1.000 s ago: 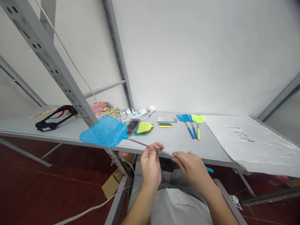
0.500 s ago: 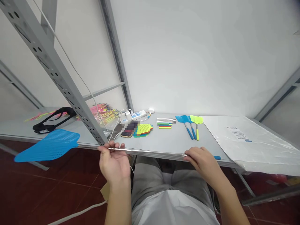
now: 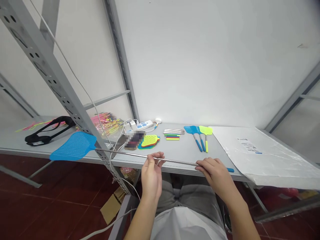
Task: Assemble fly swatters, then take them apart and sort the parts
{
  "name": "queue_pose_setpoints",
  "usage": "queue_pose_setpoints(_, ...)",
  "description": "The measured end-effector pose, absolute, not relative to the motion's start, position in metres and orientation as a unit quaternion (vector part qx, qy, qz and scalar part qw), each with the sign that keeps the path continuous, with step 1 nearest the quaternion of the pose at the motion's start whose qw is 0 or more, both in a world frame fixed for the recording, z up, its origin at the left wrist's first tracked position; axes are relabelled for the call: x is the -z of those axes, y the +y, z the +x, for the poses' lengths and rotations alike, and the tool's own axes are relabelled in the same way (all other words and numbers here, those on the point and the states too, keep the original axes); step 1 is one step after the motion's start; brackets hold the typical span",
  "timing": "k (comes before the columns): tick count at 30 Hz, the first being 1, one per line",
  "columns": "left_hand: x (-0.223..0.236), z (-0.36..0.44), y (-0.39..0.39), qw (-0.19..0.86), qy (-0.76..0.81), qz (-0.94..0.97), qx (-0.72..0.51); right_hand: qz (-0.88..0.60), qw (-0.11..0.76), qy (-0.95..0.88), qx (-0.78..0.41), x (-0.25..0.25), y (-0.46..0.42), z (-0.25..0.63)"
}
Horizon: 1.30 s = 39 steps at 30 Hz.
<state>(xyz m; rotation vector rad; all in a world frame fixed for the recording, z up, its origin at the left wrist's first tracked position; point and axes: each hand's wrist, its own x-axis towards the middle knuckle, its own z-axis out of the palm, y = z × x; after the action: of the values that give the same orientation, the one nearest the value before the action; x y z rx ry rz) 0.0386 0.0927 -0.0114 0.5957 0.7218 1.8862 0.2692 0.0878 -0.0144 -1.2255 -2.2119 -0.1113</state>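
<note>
A fly swatter with a blue mesh head (image 3: 75,146) is stretched out sideways along the table's front edge on its long thin metal rod (image 3: 125,153). My left hand (image 3: 152,176) pinches the rod near its middle, fingertips on top. Around the blue handle at the other end is my right hand (image 3: 215,171), its fingers wrapped and hiding most of the grip; only the blue handle end (image 3: 230,170) sticks out. Behind lie three short swatters with blue and yellow heads (image 3: 197,130), several metal rods (image 3: 174,131), coloured handles (image 3: 172,137) and a pile of swatter heads (image 3: 150,141).
A grey metal post (image 3: 57,86) rises at the left, close to the blue swatter head. The power strip (image 3: 143,125) with white cables, a blurred phone (image 3: 134,140), a black headset strap (image 3: 51,131) and a white plastic bag (image 3: 260,156) lie on the table (image 3: 190,155).
My left hand has slid right along the rod, from near the swatter head to its middle. The blue head now sits further right and higher. My right hand keeps its hold.
</note>
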Motion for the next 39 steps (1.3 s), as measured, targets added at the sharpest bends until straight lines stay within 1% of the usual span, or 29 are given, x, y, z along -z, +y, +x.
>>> queue_pose_setpoints(5, -0.008, -0.008, 0.097, 0.417, 0.278, 0.189, -0.844, -0.477, 0.337, -0.811, 0.04, 0.019, 0.093, 0.298)
queue_pose_setpoints(9, -0.016, -0.022, 0.096, 0.385, 0.268, 0.185, -0.863, -0.492, 0.337, -0.802, 0.033, 0.019, 0.09, 0.315)
queue_pose_setpoints(12, -0.012, -0.009, 0.096, 0.387, 0.264, 0.195, -0.862, -0.505, 0.35, -0.788, 0.043, 0.021, 0.088, 0.323)
queue_pose_setpoints(17, 0.006, 0.013, 0.102, 0.434, 0.297, 0.17, -0.833, -0.531, 0.347, -0.768, 0.089, 0.027, 0.09, 0.335)
queue_pose_setpoints(21, 0.014, 0.01, 0.109, 0.418, 0.312, 0.162, -0.838, -0.518, 0.348, -0.773, 0.115, 0.024, 0.09, 0.328)
queue_pose_setpoints(29, 0.011, 0.008, 0.109, 0.368, 0.31, 0.154, -0.863, -0.485, 0.349, -0.796, 0.092, 0.01, 0.083, 0.292)
queue_pose_setpoints(35, 0.016, 0.029, 0.104, 0.406, 0.306, 0.181, -0.842, -0.497, 0.353, -0.787, 0.099, 0.004, 0.078, 0.279)
queue_pose_setpoints(39, 0.023, 0.059, 0.092, 0.482, 0.297, 0.251, -0.785, -0.477, 0.337, -0.808, 0.076, 0.006, 0.077, 0.26)
